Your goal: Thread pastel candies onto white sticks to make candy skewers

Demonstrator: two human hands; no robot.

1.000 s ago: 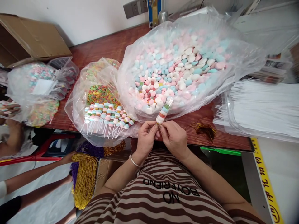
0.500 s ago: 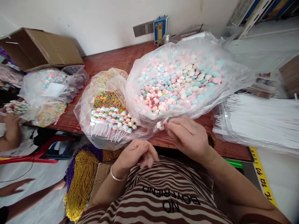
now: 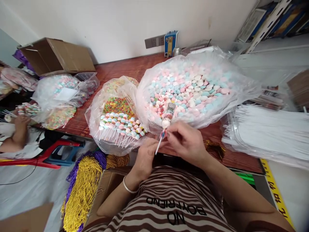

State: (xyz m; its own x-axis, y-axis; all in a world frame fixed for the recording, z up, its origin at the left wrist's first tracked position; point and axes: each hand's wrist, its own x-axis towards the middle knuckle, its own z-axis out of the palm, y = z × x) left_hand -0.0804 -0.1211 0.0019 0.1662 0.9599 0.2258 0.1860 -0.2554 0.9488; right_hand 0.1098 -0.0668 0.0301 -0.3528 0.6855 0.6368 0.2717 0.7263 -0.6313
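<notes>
A wrapped candy stick (image 3: 166,122) with a white stem points up and away at the table's front edge. My right hand (image 3: 187,141) pinches it at the pink and blue part above the stem. My left hand (image 3: 147,156) is beside the stem, fingers together; whether they grip it is hard to tell. Behind the stick lies a big clear bag (image 3: 188,93) of pink, white and blue candies. Left of it, candy skewers on white sticks (image 3: 120,125) lie in a row on a bag of small colourful candies (image 3: 118,106).
White sticks (image 3: 267,129) lie in plastic at the right. A cardboard box (image 3: 70,56), more candy bags and a person's hand (image 3: 21,122) are at the left. Gold beads (image 3: 83,190) hang below the table (image 3: 116,66). A blue device (image 3: 171,44) stands by the wall.
The wrapped candy stick now stands out with its stem visible between my hands. My left hand has moved right and up towards it. The whole view has shifted slightly.
</notes>
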